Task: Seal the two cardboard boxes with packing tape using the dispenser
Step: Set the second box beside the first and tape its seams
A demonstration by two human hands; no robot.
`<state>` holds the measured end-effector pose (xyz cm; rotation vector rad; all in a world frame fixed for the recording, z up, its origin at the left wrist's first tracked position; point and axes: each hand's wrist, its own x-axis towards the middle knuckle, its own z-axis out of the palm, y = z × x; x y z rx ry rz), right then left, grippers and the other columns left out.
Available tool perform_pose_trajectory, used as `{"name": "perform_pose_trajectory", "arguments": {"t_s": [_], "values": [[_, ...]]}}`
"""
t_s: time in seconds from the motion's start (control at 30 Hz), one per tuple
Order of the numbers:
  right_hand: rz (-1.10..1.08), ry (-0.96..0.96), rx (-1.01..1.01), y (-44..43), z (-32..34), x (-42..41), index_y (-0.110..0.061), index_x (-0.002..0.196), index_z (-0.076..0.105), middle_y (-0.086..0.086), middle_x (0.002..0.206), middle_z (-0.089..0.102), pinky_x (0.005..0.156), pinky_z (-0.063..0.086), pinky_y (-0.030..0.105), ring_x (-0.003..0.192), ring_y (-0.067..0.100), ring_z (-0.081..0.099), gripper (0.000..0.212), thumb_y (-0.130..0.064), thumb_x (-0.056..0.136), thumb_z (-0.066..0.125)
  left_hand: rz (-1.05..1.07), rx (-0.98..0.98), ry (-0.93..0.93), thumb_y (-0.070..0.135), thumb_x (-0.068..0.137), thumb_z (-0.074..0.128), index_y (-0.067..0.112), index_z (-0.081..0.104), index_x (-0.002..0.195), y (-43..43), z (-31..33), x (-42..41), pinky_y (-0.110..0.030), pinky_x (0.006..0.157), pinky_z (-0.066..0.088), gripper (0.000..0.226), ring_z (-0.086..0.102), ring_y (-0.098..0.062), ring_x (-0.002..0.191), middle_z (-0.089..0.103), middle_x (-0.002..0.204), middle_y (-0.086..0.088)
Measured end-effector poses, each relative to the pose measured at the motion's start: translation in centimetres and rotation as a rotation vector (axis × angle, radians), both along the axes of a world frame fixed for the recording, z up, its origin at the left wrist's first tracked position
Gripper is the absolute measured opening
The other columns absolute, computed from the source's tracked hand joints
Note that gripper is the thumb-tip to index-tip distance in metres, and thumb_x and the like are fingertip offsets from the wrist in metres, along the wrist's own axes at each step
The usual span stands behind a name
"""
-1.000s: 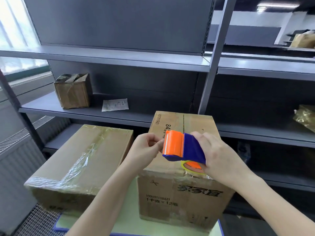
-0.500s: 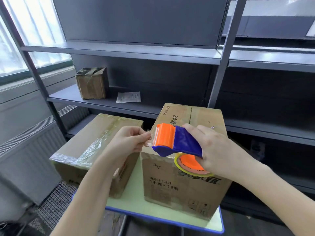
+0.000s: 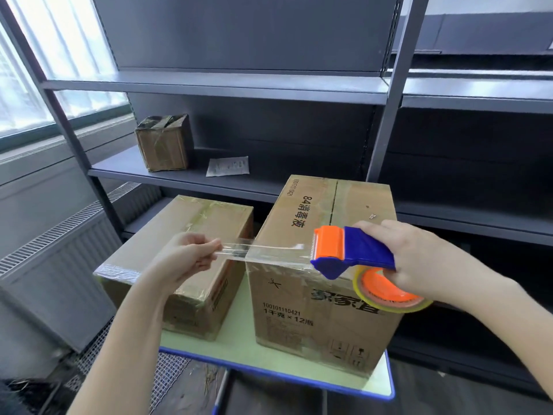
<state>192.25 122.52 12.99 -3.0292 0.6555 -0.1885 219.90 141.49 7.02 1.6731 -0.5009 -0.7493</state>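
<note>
Two cardboard boxes stand on a small green table (image 3: 239,351). The left box (image 3: 191,235) is low and wrapped in clear tape. The taller right box (image 3: 326,229) has printed text and a taped centre seam. My right hand (image 3: 416,259) grips the blue and orange tape dispenser (image 3: 350,250) over the right box's near edge, its tape roll (image 3: 389,295) hanging below. My left hand (image 3: 185,259) pinches the free end of a clear tape strip (image 3: 263,253), stretched level from the dispenser across the gap above the boxes.
Grey metal shelving (image 3: 239,85) stands right behind the table. On it sit a small taped box (image 3: 163,142) and a white packet (image 3: 229,166). A radiator (image 3: 59,250) and a window (image 3: 36,70) are at the left. A mesh floor grate (image 3: 167,381) lies below.
My left hand has pulled the tape end leftward away from the dispenser, drawing out a long strip. The view has shifted so the boxes sit lower and more central.
</note>
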Motion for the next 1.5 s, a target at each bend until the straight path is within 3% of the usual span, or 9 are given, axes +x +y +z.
{"name": "perform_pose_trajectory", "arguments": {"t_s": [0.2,0.3,0.4,0.6,0.87,1.07,1.2,1.33,1.5], "values": [[-0.037,0.123,0.048,-0.9,0.5,0.5,-0.032,0.147,0.013,-0.011,0.106,0.039,0.077,0.044,0.018,0.092,0.007,0.045,0.077,-0.024,0.087,0.061,-0.009,-0.014,0.104,0.002,0.090,0.058,-0.001,0.055,0.071,-1.6,-0.9,0.0,-0.014,0.038,0.033,0.019,0.034,-0.009,0.045,0.045,0.051,0.000],[-0.072,0.171,-0.006,-1.1,0.1,1.2,-0.032,0.148,0.012,-0.009,0.104,0.041,0.078,0.045,0.022,0.089,0.010,0.047,0.074,-0.022,0.088,0.056,0.005,0.072,-0.012,0.002,0.087,0.057,-0.002,0.058,0.080,-2.8,-1.4,0.0,-0.016,0.036,0.028,0.008,0.032,-0.009,0.042,0.043,0.054,-0.001],[-0.071,0.191,-0.037,-1.0,-0.2,2.0,-0.032,0.148,0.011,-0.010,0.101,0.037,0.076,0.044,0.021,0.087,0.008,0.042,0.074,-0.025,0.089,0.054,0.023,0.140,-0.126,0.016,0.087,0.062,0.000,0.056,0.077,-3.8,-2.6,0.0,-0.018,0.039,0.025,0.020,0.029,-0.010,0.041,0.040,0.051,0.001],[-0.065,0.225,-0.060,-1.3,-0.5,2.7,-0.033,0.148,0.009,-0.011,0.100,0.035,0.064,0.035,0.016,0.087,0.007,0.038,0.075,-0.025,0.089,0.056,0.056,0.081,-0.129,0.023,0.087,0.066,0.004,0.054,0.071,-3.8,-4.4,0.6,-0.024,0.046,0.023,0.027,0.028,-0.011,0.040,0.037,0.041,0.007],[-0.077,0.267,-0.052,-1.6,-0.6,3.8,-0.035,0.147,0.008,-0.010,0.098,0.037,0.069,0.039,0.021,0.087,0.009,0.041,0.076,-0.020,0.088,0.054,0.049,0.074,-0.159,0.025,0.087,0.066,0.002,0.057,0.077,-4.1,-5.3,1.0,-0.021,0.046,0.027,0.026,0.031,-0.007,0.039,0.041,0.039,0.010],[-0.061,0.271,-0.050,-1.5,-0.6,3.8,-0.035,0.148,0.008,-0.011,0.100,0.036,0.070,0.038,0.020,0.089,0.009,0.041,0.078,-0.023,0.088,0.056,0.054,0.082,-0.154,0.025,0.087,0.066,0.002,0.055,0.073,-4.1,-5.9,1.0,-0.022,0.046,0.026,0.029,0.032,-0.007,0.038,0.045,0.038,0.009],[-0.055,0.249,-0.047,-1.4,-0.7,3.6,-0.034,0.148,0.007,-0.011,0.098,0.037,0.069,0.038,0.020,0.088,0.009,0.041,0.078,-0.023,0.088,0.055,0.057,0.059,-0.065,0.030,0.090,0.060,0.011,0.047,0.062,-4.0,-7.7,-0.8,-0.021,0.044,0.023,0.036,0.027,-0.010,0.043,0.037,0.043,0.010],[-0.050,0.233,-0.072,-1.4,-1.0,3.4,-0.034,0.148,0.006,-0.010,0.097,0.038,0.064,0.033,0.020,0.086,0.009,0.040,0.077,-0.023,0.088,0.053,0.048,0.106,-0.107,0.036,0.093,0.054,0.012,0.052,0.072,-4.5,-8.1,-1.5,-0.024,0.047,0.025,0.033,0.031,-0.011,0.047,0.041,0.058,-0.001],[-0.029,0.238,-0.087,-1.8,-0.9,3.2,-0.036,0.148,0.004,-0.011,0.097,0.040,0.057,0.031,0.015,0.085,0.009,0.041,0.079,-0.022,0.087,0.053,-0.004,0.242,-0.007,0.047,0.092,0.051,0.011,0.054,0.091,-4.3,-7.3,-1.4,-0.018,0.039,0.027,0.037,0.035,-0.008,0.044,0.049,0.059,0.002]]}}
